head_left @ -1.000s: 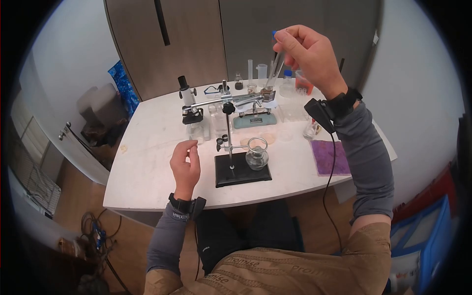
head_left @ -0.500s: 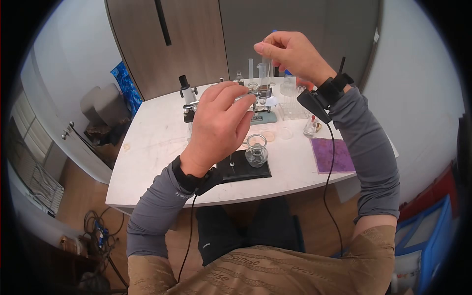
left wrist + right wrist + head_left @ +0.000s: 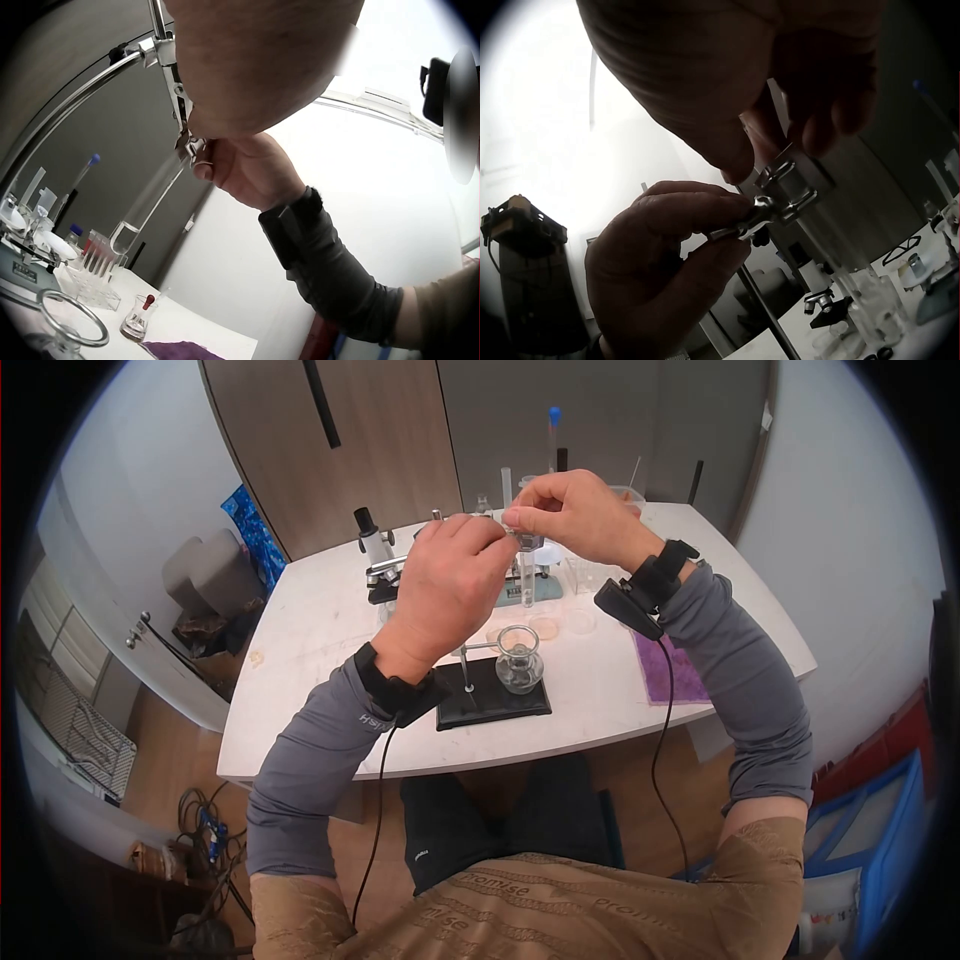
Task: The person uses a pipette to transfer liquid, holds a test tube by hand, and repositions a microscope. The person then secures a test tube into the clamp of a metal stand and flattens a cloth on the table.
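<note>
A clear glass test tube [image 3: 527,586] hangs upright below both hands, its upper end between the metal jaws of a stand clamp [image 3: 786,186]. My left hand [image 3: 455,582] pinches the clamp's metal screw between thumb and forefinger, plainest in the right wrist view. My right hand [image 3: 580,512] holds the top of the tube, fingertips right at the clamp. In the left wrist view the tube [image 3: 154,196] slants down from the clamp, and my left hand [image 3: 262,60] covers part of it. Under the hands stand the black stand base [image 3: 490,705] and a round glass flask [image 3: 519,678] beneath a metal ring.
Behind at left is a microscope [image 3: 372,542]. A balance [image 3: 22,262], a test tube rack [image 3: 97,294] and a flask with a red-topped dropper [image 3: 136,324] stand around the table. A purple cloth [image 3: 665,675] lies at the right.
My right hand has brought the tube down and left to the clamp. My left hand has risen from above the table's front left and now grips the clamp.
</note>
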{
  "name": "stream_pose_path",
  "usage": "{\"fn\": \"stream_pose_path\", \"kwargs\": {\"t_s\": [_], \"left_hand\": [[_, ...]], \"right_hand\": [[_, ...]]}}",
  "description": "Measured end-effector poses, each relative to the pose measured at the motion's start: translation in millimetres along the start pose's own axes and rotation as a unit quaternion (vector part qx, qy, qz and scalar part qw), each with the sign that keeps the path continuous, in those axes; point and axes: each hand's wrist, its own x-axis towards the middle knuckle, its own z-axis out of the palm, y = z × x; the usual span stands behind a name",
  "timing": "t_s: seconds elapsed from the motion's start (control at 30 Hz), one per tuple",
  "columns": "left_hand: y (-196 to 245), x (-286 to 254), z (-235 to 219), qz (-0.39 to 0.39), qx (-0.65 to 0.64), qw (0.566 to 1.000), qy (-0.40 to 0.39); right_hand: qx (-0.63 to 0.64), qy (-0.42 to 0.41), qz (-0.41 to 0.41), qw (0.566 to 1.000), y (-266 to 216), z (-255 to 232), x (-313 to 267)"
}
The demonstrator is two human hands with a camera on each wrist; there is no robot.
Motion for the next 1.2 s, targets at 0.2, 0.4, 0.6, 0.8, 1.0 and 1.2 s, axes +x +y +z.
{"fn": "stream_pose_path", "kwargs": {"t_s": [0.2, 0.4, 0.6, 0.8, 1.0, 1.2], "left_hand": [[-12, 9, -10, 0.048, -0.045, 0.996, -0.06], [-12, 16, -20, 0.082, -0.02, 0.987, -0.134], [-15, 24, -21, 0.119, -0.01, 0.973, -0.197], [-16, 17, -21, 0.095, -0.027, 0.982, -0.162], [-1, -12, 6, -0.029, -0.025, 0.997, 0.072], [9, -17, 29, -0.064, 0.043, 0.984, 0.159]], "right_hand": [[0.034, -0.004, -0.001, 0.999, 14, 7, 0], [0.037, -0.005, -0.003, 0.999, 13, 8, -1], [0.016, -0.011, 0.0, 1.0, 10, 6, -3], [0.03, 0.001, -0.021, 0.999, 13, 9, -3], [0.005, -0.011, 0.009, 1.0, 5, 9, -9], [0.038, 0.03, -0.021, 0.999, 14, 15, -10]]}}
